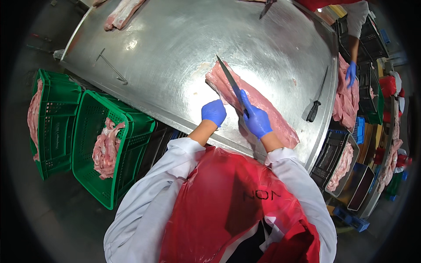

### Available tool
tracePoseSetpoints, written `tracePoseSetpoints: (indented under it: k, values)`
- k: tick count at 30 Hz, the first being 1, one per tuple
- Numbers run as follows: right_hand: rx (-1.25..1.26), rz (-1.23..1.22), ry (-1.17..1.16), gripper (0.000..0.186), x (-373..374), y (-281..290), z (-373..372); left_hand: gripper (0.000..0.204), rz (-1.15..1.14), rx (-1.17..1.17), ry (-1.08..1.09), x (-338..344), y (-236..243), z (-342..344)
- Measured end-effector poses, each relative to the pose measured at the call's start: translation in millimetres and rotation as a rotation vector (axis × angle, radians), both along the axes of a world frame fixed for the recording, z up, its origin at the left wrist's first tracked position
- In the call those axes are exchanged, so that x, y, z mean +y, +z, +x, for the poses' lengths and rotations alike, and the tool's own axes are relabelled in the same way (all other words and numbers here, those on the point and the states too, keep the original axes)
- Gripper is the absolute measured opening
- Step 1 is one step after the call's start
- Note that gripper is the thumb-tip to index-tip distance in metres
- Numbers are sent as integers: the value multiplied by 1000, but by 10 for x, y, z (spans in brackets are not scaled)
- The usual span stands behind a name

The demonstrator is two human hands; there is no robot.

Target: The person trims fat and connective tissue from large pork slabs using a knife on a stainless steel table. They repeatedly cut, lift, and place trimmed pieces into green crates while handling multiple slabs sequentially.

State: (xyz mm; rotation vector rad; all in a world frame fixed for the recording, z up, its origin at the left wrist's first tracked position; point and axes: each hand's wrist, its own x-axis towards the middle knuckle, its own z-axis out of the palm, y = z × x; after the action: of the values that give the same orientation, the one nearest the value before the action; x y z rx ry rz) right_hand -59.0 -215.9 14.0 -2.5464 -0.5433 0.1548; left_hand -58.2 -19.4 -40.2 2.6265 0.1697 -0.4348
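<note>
A long pink pork loin [267, 111] lies slantwise on the steel table in front of me. My right hand [257, 121], in a blue glove, grips a knife [230, 79] by its handle, the forefinger stretched along it. The long blade lies over the far left end of the loin, its tip reaching past the meat. At the loin's left edge my left hand [214, 112], also gloved in blue, is closed on a thin pale strip [221, 95] that runs up to the meat. Its fingertips are partly hidden.
A second knife [315, 107] lies to the right and a metal hook [112, 68] to the left on the steel table [162, 57]. Green crates [92, 184] with meat stand at left. A co-worker's gloved hand [351, 73] touches meat [344, 101] at right, near a dark crate [326, 151].
</note>
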Motion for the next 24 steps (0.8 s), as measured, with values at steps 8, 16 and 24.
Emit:
tracePoseSetpoints:
  k: [8,16,24]
  values:
    - [111,-117,76,82,118,46,48,34,-536,-88,41,70,-313,19]
    - [59,141,89,77,19,-250,-232,28,-611,-172,72,-44,-141,44]
    - [491,295,-63,74,268,-219,-477,22,-1078,-186,148,31,242,278]
